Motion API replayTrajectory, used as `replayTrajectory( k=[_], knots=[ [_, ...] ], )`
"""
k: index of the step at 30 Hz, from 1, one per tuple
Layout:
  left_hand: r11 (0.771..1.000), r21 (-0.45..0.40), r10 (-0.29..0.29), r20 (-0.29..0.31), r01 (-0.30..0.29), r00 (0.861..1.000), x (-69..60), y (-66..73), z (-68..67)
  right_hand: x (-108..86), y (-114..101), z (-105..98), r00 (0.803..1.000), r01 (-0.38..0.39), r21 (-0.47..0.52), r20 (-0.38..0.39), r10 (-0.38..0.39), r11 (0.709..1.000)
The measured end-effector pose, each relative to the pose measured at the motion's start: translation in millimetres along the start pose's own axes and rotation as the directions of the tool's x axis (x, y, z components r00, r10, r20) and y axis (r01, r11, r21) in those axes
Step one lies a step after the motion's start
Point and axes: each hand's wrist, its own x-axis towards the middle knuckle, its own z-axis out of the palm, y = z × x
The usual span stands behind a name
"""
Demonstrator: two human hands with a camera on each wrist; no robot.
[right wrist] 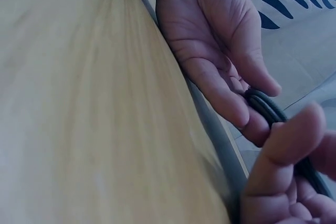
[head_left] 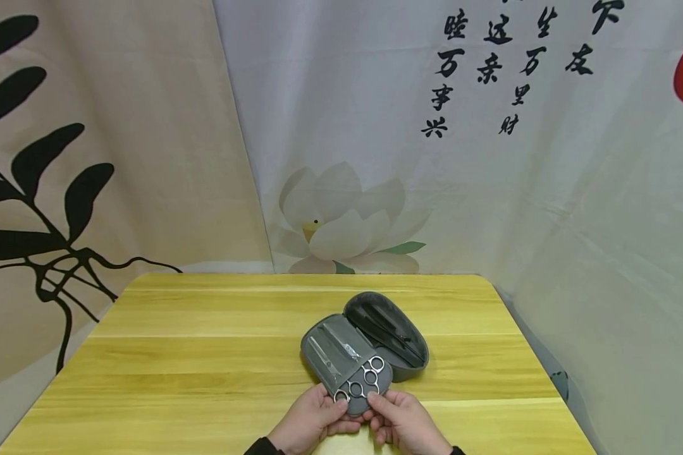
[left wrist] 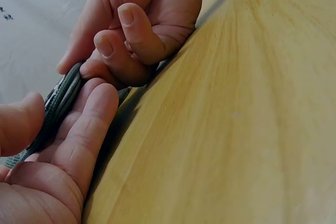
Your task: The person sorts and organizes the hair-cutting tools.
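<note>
A grey zip case lies opened out on the table, its flatter half [head_left: 341,354] toward the front left and its deeper half [head_left: 406,360] behind at the right. Silver scissor handles [head_left: 355,388] stick out of a translucent pocket on the flatter half; dark tools [head_left: 384,328] lie in the deeper half. My left hand [head_left: 310,420] pinches the flatter half's front left edge, thumb on top. My right hand [head_left: 406,420] pinches the same half's front edge at the right. In the left wrist view the case's dark rim [left wrist: 62,98] sits between thumbs and fingers of both hands.
The case is on a yellow wooden table [head_left: 205,354]. Behind the table hangs a pale cloth backdrop [head_left: 341,126] with printed leaves at the left, a lotus in the middle and dark characters at the upper right.
</note>
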Motion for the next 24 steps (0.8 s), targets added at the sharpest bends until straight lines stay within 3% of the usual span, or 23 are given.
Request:
replayTrajectory(
  k=[9,16,24],
  knots=[
    [1.000,0.005,-0.019,0.008,0.019,1.000,-0.5,1.9,0.2,-1.4,-0.4,2.8,1.000,0.006,-0.021,-0.019,-0.007,1.000],
    [0.999,0.019,-0.044,-0.079,0.045,0.996,-0.8,5.0,7.0,-2.6,-0.5,4.5,1.000,0.012,-0.040,-0.016,-0.013,0.999],
    [0.999,0.047,-0.015,-0.112,0.020,0.994,-2.0,3.5,7.9,-0.5,2.3,4.1,1.000,0.012,-0.035,0.009,-0.011,0.999]
  ],
)
